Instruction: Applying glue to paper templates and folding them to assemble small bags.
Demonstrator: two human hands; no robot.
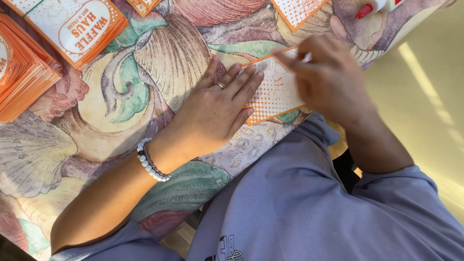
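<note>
Left hand (217,108) lies flat, open, on one orange card (275,92); right hand (328,77) pinches its edge.

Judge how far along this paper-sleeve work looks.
Done: orange stacks lie at the table's far left. In hand: the left hand presses flat an orange dotted sheet while the blurred right hand works its upper edge. Left: more sheets beyond.

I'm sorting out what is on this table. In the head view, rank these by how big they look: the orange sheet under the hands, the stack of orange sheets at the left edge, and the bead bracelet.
1. Stack of orange sheets, though cropped
2. Orange sheet, partly covered by both hands
3. Bead bracelet
</note>
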